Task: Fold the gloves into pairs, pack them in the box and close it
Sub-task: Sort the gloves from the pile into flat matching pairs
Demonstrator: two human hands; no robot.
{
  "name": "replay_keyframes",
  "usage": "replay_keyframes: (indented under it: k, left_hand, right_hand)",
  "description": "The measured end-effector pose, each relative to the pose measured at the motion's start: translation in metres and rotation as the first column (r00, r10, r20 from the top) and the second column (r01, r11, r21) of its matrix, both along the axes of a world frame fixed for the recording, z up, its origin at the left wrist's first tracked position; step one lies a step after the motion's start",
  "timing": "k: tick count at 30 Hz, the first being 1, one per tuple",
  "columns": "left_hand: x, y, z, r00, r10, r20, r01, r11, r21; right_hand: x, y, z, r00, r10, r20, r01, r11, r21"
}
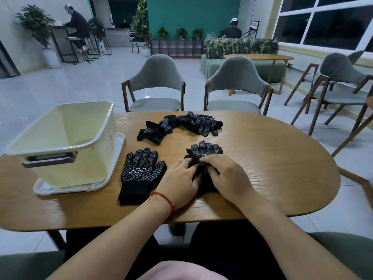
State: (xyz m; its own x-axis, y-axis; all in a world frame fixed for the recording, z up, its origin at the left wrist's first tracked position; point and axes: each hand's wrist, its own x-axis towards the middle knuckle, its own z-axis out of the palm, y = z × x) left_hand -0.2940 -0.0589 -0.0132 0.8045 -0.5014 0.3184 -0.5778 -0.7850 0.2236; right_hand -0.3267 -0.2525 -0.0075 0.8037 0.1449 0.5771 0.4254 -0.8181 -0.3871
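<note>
While the left hand (179, 178) and right hand (227, 174) both pinch a folded flap of the black dot-grip knit glove (207, 148) on the oval wooden table (278, 162), right of the pale-yellow plastic box (68, 170), it looks light, limp, non-slip: hold fold edges.

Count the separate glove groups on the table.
3. A flat glove lies beside the box, a bundle is held by the left hand and right hand, a tangled heap sits farther back. Layers may hide more.
</note>
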Motion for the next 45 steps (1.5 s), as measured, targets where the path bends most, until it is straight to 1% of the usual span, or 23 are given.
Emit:
replay_keyframes:
  k: [1,3,5,7,9,12,16,18,19,22,26,29,31,33,36,42,45]
  left_hand:
    - [0.000,0.000,0.000,1.000,0.007,-0.002,-0.007,1.000,0.007]
    - [0.001,-0.001,-0.001,1.000,0.015,-0.001,-0.015,1.000,0.021]
    - [0.002,0.000,-0.003,1.000,0.017,0.000,-0.017,1.000,0.023]
    - [0.001,0.000,-0.002,1.000,0.010,-0.003,-0.010,1.000,0.001]
    - [-0.001,0.000,0.000,1.000,0.000,-0.007,0.000,1.000,-0.022]
    - [-0.003,0.001,0.003,0.999,0.000,-0.039,-0.002,0.998,-0.066]
    - [-0.004,0.004,0.006,0.984,0.027,-0.176,-0.073,0.964,-0.257]
    - [-0.003,0.005,0.007,0.979,0.011,-0.205,-0.073,0.952,-0.296]
    - [-0.003,0.005,0.007,0.979,0.003,-0.206,-0.063,0.956,-0.285]
    - [-0.002,0.004,0.005,0.990,-0.025,-0.139,-0.006,0.976,-0.217]
    - [-0.003,0.005,0.009,0.981,-0.052,-0.185,0.002,0.965,-0.262]
    - [-0.001,0.005,0.005,0.989,-0.039,-0.144,0.002,0.968,-0.251]
    - [-0.001,0.004,0.004,0.988,-0.039,-0.152,0.000,0.968,-0.252]
    - [0.000,0.004,0.004,0.986,-0.067,-0.150,0.031,0.973,-0.227]
    - [0.003,0.003,0.001,0.990,-0.052,-0.129,0.028,0.983,-0.184]
    - [0.001,0.004,0.000,0.991,-0.021,-0.132,-0.017,0.960,-0.279]
    - [0.003,0.003,-0.002,0.991,-0.069,-0.112,0.045,0.978,-0.204]
  right_hand:
    - [-0.001,0.001,-0.002,1.000,0.021,-0.007,-0.021,1.000,-0.020]
    - [-0.001,0.001,-0.004,0.996,0.043,-0.079,-0.047,0.998,-0.052]
    - [0.001,0.001,-0.004,0.988,0.032,-0.150,-0.041,0.997,-0.060]
    - [0.002,0.001,-0.004,0.984,0.016,-0.179,-0.025,0.999,-0.046]
    - [0.002,0.001,-0.005,0.988,-0.001,-0.155,-0.005,0.999,-0.042]
    - [0.000,0.002,-0.008,0.997,-0.042,-0.071,0.037,0.997,-0.070]
    - [-0.001,0.003,-0.007,0.998,-0.042,-0.043,0.037,0.992,-0.124]
    - [-0.001,0.004,-0.006,0.998,-0.045,-0.047,0.038,0.990,-0.139]
    - [-0.001,0.004,-0.006,0.998,-0.047,-0.051,0.039,0.989,-0.139]
    - [0.000,0.004,-0.006,0.998,-0.046,-0.043,0.040,0.990,-0.132]
    - [-0.001,0.002,-0.008,0.999,-0.039,-0.020,0.036,0.991,-0.132]
    - [-0.001,0.002,-0.008,0.998,-0.044,-0.040,0.038,0.990,-0.136]
    - [-0.002,0.003,-0.007,0.997,-0.053,-0.050,0.046,0.990,-0.133]
    - [-0.002,0.004,-0.007,0.997,-0.057,-0.043,0.050,0.989,-0.140]
    - [-0.003,0.004,-0.007,0.998,-0.059,-0.024,0.055,0.988,-0.142]
    - [-0.005,0.004,-0.006,0.997,-0.079,0.006,0.079,0.991,-0.111]
    - [-0.006,0.004,-0.006,0.997,-0.078,-0.002,0.078,0.989,-0.128]
